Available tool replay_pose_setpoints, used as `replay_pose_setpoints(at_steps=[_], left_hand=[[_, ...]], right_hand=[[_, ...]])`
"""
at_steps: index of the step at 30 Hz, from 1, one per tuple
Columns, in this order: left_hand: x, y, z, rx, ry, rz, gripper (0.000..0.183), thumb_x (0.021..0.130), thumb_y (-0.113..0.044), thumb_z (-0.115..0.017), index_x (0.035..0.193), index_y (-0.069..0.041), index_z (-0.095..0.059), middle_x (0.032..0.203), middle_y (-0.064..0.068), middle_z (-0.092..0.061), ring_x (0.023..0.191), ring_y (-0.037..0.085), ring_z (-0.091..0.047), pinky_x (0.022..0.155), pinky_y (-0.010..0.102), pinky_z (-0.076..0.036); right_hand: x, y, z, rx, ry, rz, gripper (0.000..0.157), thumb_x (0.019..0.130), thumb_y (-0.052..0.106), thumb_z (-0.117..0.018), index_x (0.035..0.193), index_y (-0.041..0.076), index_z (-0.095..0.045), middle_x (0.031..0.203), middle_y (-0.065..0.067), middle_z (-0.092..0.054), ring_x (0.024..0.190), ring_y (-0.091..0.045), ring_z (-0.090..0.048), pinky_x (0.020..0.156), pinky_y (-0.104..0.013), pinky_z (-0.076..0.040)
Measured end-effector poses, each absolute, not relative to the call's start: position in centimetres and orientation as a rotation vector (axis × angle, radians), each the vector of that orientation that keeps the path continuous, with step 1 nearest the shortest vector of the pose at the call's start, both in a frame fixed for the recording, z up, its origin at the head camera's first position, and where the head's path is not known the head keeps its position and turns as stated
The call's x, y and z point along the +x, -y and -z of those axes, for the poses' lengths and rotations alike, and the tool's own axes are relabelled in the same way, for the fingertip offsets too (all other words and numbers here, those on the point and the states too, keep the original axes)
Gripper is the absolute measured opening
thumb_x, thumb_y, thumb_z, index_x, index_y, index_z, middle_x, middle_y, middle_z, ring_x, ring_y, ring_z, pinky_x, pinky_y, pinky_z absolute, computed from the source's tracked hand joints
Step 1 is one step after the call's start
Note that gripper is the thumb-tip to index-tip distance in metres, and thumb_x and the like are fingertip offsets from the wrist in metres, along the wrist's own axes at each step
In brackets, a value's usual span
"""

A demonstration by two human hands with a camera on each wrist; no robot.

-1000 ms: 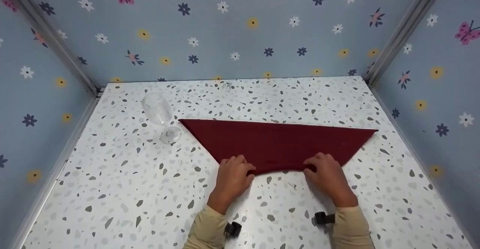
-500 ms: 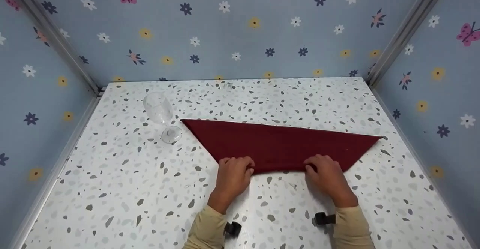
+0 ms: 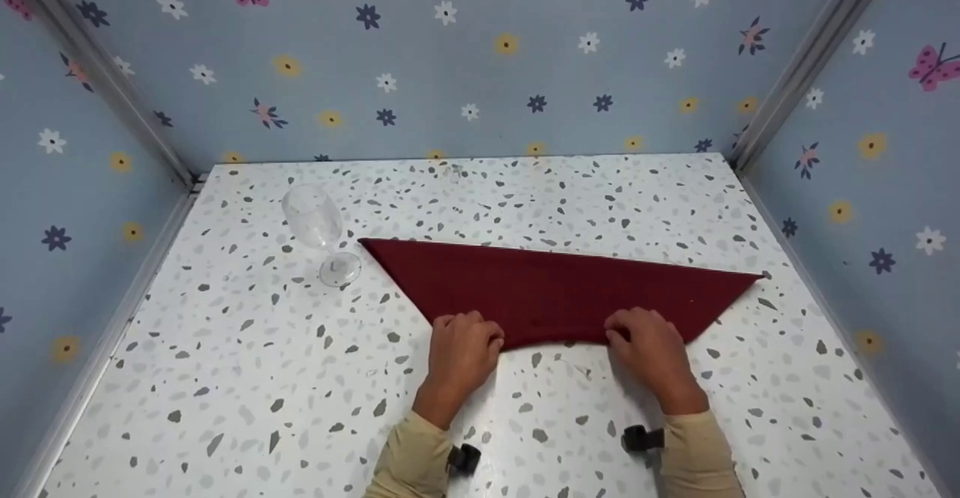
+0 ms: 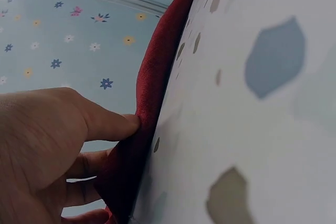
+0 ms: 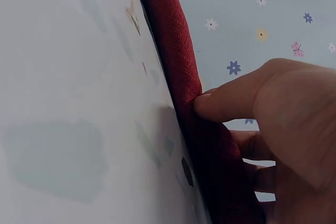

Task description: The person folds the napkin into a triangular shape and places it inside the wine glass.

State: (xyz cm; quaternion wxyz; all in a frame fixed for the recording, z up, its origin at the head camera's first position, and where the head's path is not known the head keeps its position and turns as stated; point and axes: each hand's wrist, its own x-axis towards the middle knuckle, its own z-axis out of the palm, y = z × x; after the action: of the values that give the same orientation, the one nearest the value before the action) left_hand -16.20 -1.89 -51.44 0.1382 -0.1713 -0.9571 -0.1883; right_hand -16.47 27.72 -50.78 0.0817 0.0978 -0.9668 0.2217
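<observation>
A dark red cloth napkin (image 3: 559, 288) lies folded on the speckled table, its long straight side away from me and its shorter side towards me. That near edge makes a thick rounded fold (image 5: 176, 51). My left hand (image 3: 461, 355) grips the fold near its left end; in the left wrist view the thumb presses on it and the other fingers go over the far side. Near the right end, my right hand (image 3: 652, 352) holds the same fold between thumb and curled fingers. The cloth between the hands bows slightly.
A clear stemmed glass (image 3: 313, 217) stands on the table (image 3: 225, 348) at the left, close to the napkin's far left corner. Blue flowered walls (image 3: 480, 70) enclose the table at the back and both sides.
The napkin's far right corner has shifted slightly towards me and to the right. My left hand has slid a little left along the fold; the right hand stays nearly in place.
</observation>
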Motion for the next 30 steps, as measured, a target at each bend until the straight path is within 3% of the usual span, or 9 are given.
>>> replay_pose_setpoints(at_steps=[11, 18, 30], left_hand=[[-15.88, 1.86, 51.45, -0.496, 2.796, 0.517, 0.012, 0.084, -0.025, -0.077, 0.093, -0.017, -0.079, 0.092, 0.000, -0.064, 0.090, 0.022, -0.059, 0.091, 0.047, -0.044], [-15.68, 1.61, 51.53, -0.488, 2.750, 0.461, 0.008, 0.088, -0.023, -0.076, 0.091, -0.015, -0.078, 0.098, 0.002, -0.063, 0.096, 0.024, -0.056, 0.088, 0.047, -0.046], [-15.97, 1.83, 51.53, -0.465, 2.730, 0.451, 0.010, 0.091, -0.023, -0.072, 0.086, -0.017, -0.078, 0.083, 0.001, -0.064, 0.083, 0.025, -0.059, 0.081, 0.047, -0.048]], right_hand=[[-16.32, -27.74, 50.58, 0.331, 2.920, -0.634, 0.025, 0.084, 0.019, -0.078, 0.106, 0.008, -0.077, 0.104, -0.007, -0.063, 0.099, -0.029, -0.056, 0.085, -0.050, -0.043], [-16.42, -27.50, 50.80, 0.369, 2.892, -0.656, 0.015, 0.091, 0.011, -0.071, 0.102, 0.004, -0.077, 0.106, -0.007, -0.062, 0.102, -0.026, -0.055, 0.085, -0.045, -0.049], [-16.51, -27.71, 50.91, 0.400, 2.879, -0.610, 0.012, 0.094, 0.007, -0.069, 0.103, 0.004, -0.077, 0.097, -0.007, -0.066, 0.093, -0.029, -0.060, 0.080, -0.048, -0.049]])
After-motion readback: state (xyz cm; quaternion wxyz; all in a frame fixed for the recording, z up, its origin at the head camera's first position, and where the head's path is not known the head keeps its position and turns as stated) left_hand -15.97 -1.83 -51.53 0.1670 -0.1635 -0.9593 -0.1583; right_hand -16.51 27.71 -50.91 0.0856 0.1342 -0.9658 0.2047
